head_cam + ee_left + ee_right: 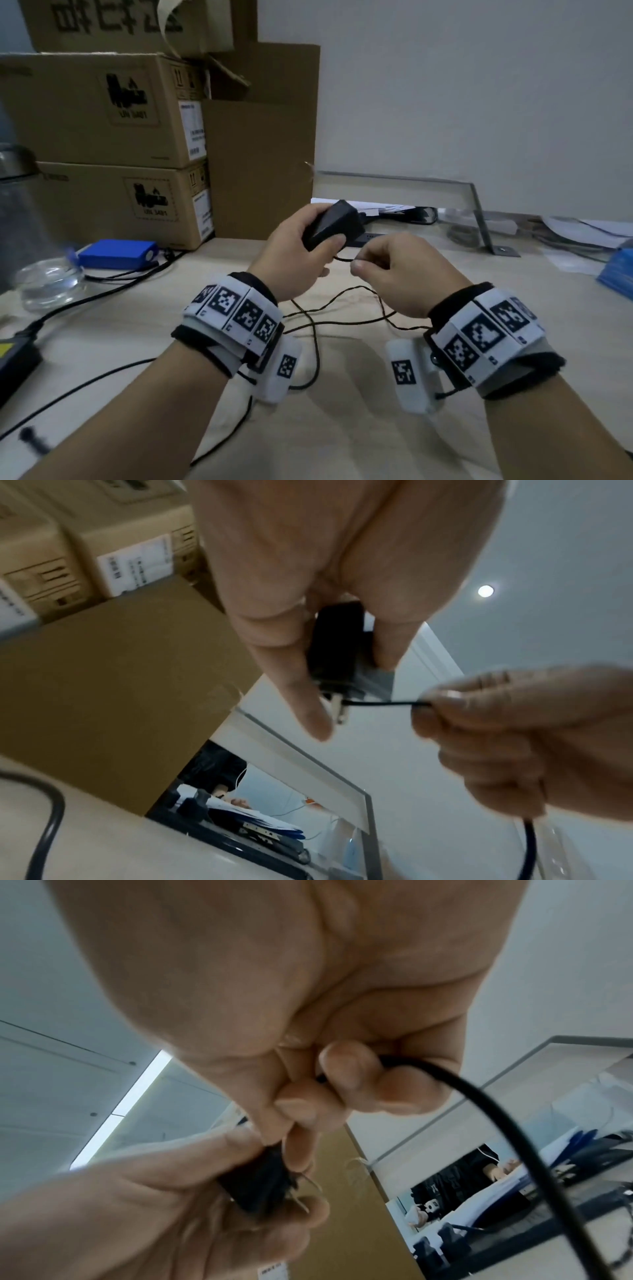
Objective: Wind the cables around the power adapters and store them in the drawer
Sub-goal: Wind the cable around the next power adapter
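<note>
Left hand [294, 240] has its grip wrapped round the black power adapter [334, 222], held up above the table [342, 428], plug prongs showing in the left wrist view. My right hand [407, 270] pinches the thin cable [310, 318] between thumb and forefinger, just beside the adapter, where the lead leaves the body. The short run between the two hands looks taut.

Progress, as I judge it: winding barely begun. No turns of cable visible on the adapter; nearly all the lead lies in loose loops on the table below my wrists.

Left to do: wrap the whole length, tuck the end, put it away. No drawer in any view, so I cannot say where it is or whether it is open.

A second black brick [13, 356] with its own cable sits at the table's left edge, unwound, possibly another adapter. Blue battery pack [118, 253] and cardboard boxes [102, 113] behind.
</note>
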